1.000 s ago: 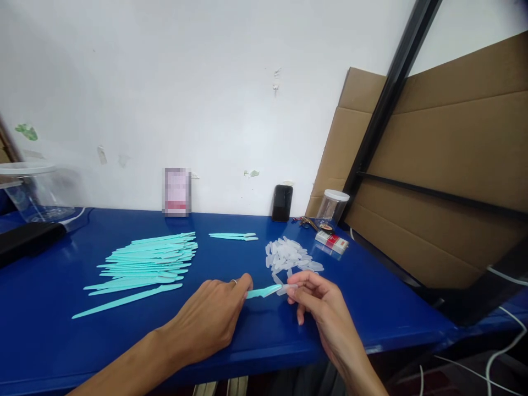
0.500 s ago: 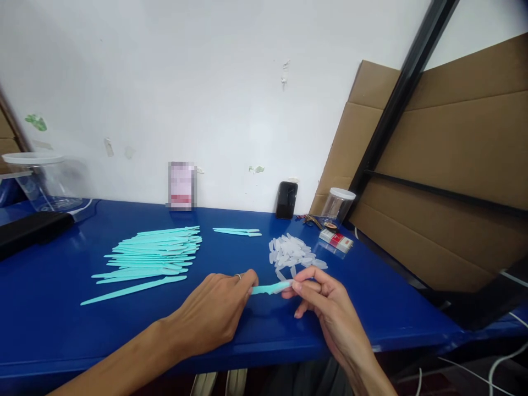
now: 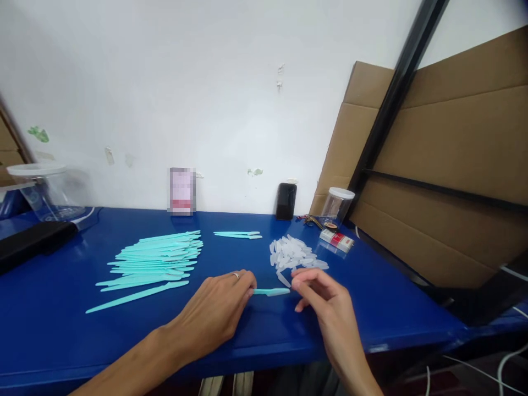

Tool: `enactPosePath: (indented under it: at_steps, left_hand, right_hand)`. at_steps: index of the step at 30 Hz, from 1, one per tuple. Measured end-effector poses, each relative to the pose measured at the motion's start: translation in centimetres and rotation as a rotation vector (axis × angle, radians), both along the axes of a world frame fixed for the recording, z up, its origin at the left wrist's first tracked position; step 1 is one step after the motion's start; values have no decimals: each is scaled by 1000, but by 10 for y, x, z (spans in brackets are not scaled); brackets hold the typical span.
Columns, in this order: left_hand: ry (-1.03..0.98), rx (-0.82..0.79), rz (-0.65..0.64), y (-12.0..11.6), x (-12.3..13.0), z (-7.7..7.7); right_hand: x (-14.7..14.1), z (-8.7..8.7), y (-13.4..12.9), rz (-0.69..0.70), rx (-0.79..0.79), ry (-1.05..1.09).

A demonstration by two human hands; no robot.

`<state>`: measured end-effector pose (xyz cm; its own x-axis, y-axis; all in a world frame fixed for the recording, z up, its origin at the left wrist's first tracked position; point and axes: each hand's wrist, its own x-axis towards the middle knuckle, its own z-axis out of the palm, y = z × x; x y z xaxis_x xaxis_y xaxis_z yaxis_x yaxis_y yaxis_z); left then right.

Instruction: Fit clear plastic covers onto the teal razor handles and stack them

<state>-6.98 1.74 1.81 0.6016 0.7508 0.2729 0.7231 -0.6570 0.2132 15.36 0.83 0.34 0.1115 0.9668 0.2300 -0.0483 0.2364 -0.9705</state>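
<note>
My left hand (image 3: 225,305) is closed around the handle of a turquoise eyebrow razor (image 3: 268,291), whose blade end points right with a translucent cover on it. Just off that tip, my right hand (image 3: 324,300) has its thumb and fingers curved and slightly apart, with nothing visible between them. Behind the right hand is a heap of small translucent white blade covers (image 3: 291,253). A pile of turquoise razors (image 3: 159,256) lies to the left, with one razor (image 3: 138,297) apart in front of it. Farther back, a small group of razors (image 3: 238,235) lies by itself.
On the blue table (image 3: 231,352) a phone (image 3: 286,201) leans against the wall. To the right are keys (image 3: 312,221), a lidded clear jar (image 3: 338,206) and a red-and-white box (image 3: 336,240). A large clear jar (image 3: 49,192) and a black object (image 3: 37,242) are at left.
My right hand has let go of the razor's covered tip and moved slightly away from it. The left hand still holds the razor. The view has shifted slightly.
</note>
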Motion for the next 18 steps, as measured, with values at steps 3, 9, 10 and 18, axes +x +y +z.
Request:
enactPosePath:
  at_steps: [3,9,10,18]
  left_hand:
    - [24,86,76,12,-5,4]
    - [238,216,386,63,-13,24]
    - [262,216,403,73,-12,25]
    - [342,214,364,118,0,17]
  right_hand:
    - [-1,0,1,-121,16,114]
    - [1,0,3,-109,24,163]
    - [1,0,4,-102,22,162]
    - [2,-3,9,-65,5,167]
